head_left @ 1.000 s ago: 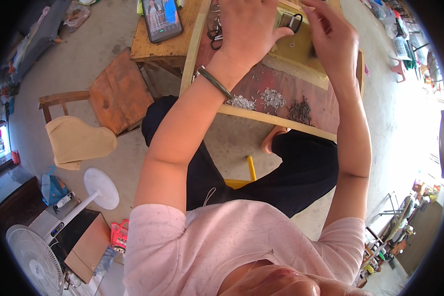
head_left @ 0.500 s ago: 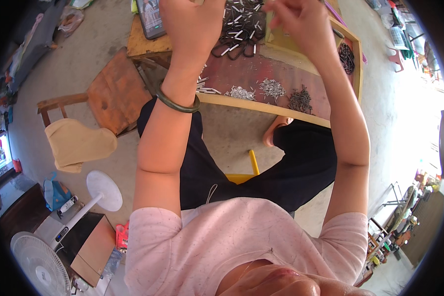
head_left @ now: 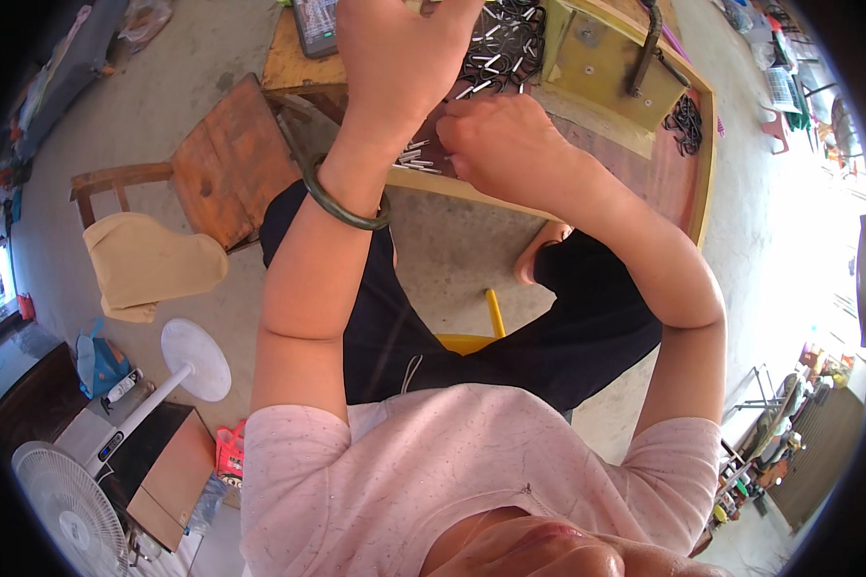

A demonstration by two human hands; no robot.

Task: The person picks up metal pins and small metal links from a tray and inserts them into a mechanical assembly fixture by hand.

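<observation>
Head: pins [head_left: 416,159] mostly sideways; right hand [head_left: 505,146] curled, left hand [head_left: 394,58] cropped (fingers' grip unclear).

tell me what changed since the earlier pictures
The right hand moved left and lower in view, away from the yellow plate; the left hand sits further left than at first. Any grip or release is unclear. The wooden chair and white fan stayed put.

White fan [head_left: 65,505] and wooden chair [head_left: 229,168]
</observation>
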